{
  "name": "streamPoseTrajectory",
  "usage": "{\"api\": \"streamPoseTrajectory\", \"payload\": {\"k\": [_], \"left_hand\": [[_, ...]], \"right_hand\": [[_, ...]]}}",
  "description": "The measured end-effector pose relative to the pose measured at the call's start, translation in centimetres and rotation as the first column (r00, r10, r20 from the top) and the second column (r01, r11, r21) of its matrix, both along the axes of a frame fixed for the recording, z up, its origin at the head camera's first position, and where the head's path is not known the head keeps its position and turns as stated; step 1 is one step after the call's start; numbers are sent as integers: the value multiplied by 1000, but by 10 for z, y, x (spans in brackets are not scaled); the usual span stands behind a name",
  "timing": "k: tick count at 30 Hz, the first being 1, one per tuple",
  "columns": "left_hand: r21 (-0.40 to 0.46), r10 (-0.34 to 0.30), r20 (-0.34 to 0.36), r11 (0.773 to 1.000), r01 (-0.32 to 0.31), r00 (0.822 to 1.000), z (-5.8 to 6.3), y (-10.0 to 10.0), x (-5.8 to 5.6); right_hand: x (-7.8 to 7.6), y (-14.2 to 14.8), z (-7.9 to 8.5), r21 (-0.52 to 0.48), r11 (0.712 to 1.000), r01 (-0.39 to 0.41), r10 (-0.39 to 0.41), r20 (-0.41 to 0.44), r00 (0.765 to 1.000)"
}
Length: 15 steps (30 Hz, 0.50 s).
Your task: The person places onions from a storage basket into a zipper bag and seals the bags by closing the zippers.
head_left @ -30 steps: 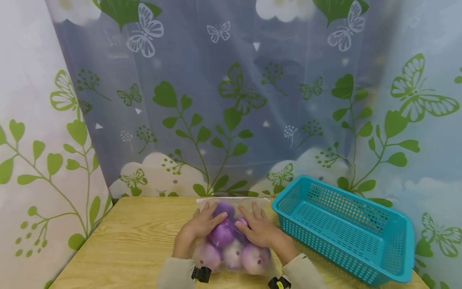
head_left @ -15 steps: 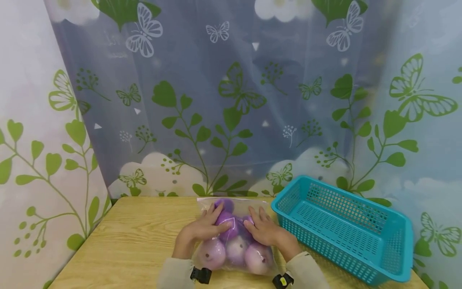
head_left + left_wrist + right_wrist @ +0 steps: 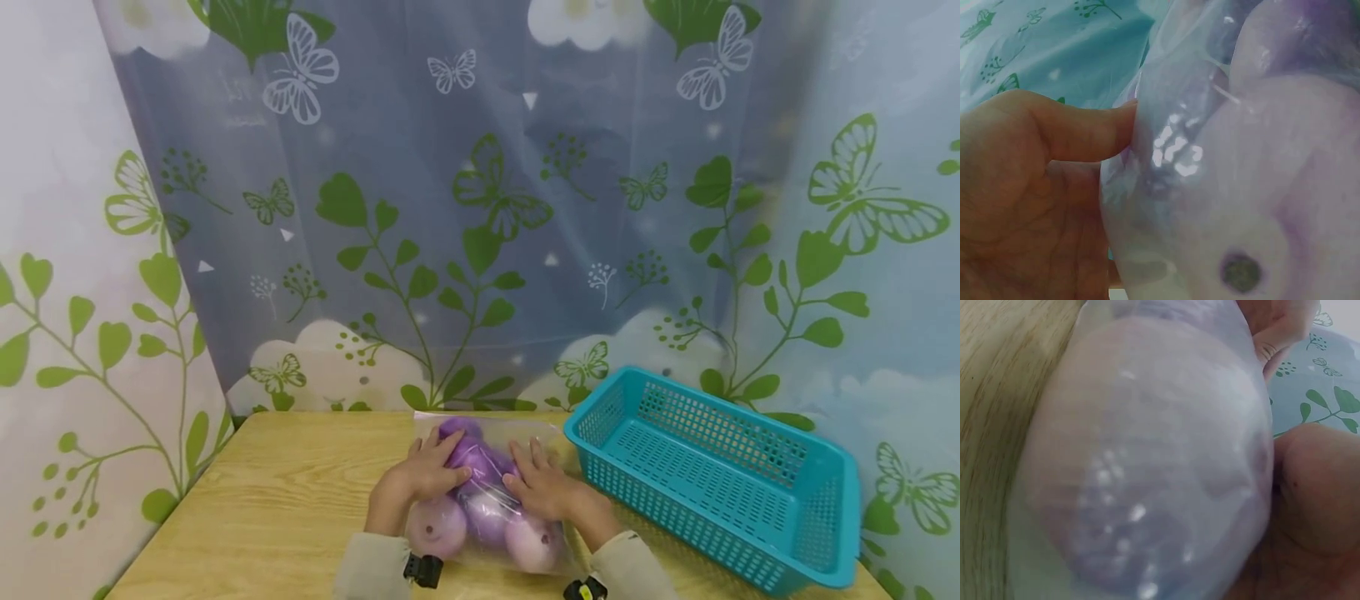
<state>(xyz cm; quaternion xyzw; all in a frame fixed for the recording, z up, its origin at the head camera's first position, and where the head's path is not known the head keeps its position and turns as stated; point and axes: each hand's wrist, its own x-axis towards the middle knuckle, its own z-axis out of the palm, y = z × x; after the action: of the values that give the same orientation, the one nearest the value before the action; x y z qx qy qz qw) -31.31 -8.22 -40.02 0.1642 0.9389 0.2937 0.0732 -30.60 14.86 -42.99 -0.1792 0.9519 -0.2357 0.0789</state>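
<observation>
A clear zip-top bag (image 3: pixel 551 429) lies on the table, holding several round purple-and-white vegetables (image 3: pixel 438 529) that look like turnips; some show a dark spot. My left hand (image 3: pixel 416 483) rests on the bag's left side, fingers pointing away from me and thumb towards the middle. On its right side lies my right hand (image 3: pixel 551 490), fingers spread over the plastic. In the left wrist view, the thumb (image 3: pixel 1094 131) touches the plastic beside a large pale vegetable (image 3: pixel 1291 175). The right wrist view shows a vegetable (image 3: pixel 1166 425) under wrinkled plastic, with the palm (image 3: pixel 1322 500) beside it.
A turquoise perforated basket (image 3: pixel 675 517) stands right of the bag with nothing in it. The wooden table (image 3: pixel 277 492) ends at the back against a printed curtain (image 3: pixel 420 150). A small black device (image 3: pixel 423 571) sits on each wrist.
Both hands stay on the bag and shift a little. The vegetables move slightly inside it; the upper purple ones tilt to the left and the plastic creases across the middle.
</observation>
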Motion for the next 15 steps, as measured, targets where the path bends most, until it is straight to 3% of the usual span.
{"api": "streamPoseTrajectory", "payload": {"k": [7,12,15], "left_hand": [[-93,0,-17,996,-1,1000,-3,4,2],[-35,9,-42,999,-11,999,-7,3,2],[20,-28,-70,999,29,997,-7,5,2]], "right_hand": [[0,1,2,-28,1000,-7,6,-21,1000],[2,-2,5,-51,999,-4,0,-83,997],[4,-4,8,-61,998,-35,28,-112,993]]}}
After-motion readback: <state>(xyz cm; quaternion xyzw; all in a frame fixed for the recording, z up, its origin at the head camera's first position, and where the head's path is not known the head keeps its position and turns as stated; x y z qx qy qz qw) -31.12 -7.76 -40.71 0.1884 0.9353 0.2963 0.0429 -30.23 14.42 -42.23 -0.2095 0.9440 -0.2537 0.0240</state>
